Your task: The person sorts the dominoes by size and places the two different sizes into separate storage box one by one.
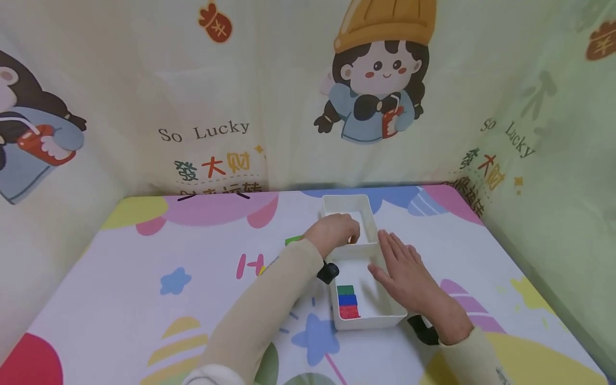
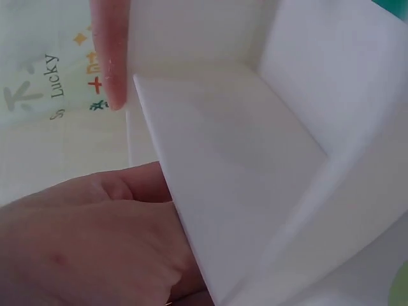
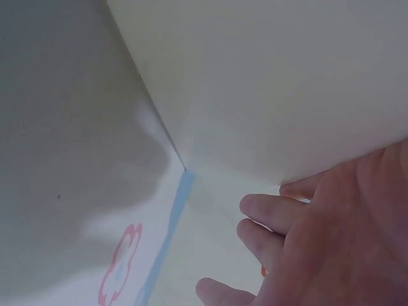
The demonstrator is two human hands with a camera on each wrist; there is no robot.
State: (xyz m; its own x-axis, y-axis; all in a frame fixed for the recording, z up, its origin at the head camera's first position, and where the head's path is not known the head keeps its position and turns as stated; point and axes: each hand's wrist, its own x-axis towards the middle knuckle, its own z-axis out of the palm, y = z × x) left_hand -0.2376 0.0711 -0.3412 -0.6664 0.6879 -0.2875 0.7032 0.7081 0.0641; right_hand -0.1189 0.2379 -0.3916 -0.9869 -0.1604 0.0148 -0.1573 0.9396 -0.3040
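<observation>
Two hands are working at one white box (image 1: 375, 322), its long axis running away from the person, w/ a divider (image 1: 358, 245) across it. L hand (image 1: 333, 233) is hanging over the far compartment, fingers curling down just past the divider; tips are hidden, so can't tell if they're pinching anything. R hand (image 1: 408, 274) is lying along the box's R rim, fingers straight, thumb spreading inward, gripping nothing. Green block (image 1: 345, 290), blue block (image 1: 348, 300) & red block (image 1: 348, 311) are sitting in a row at the near compartment's L side, red closest to the person. Key relation: from L fingers, the row is lying back toward the person, across the divider; R thumb is prob. pointing nearer.
</observation>
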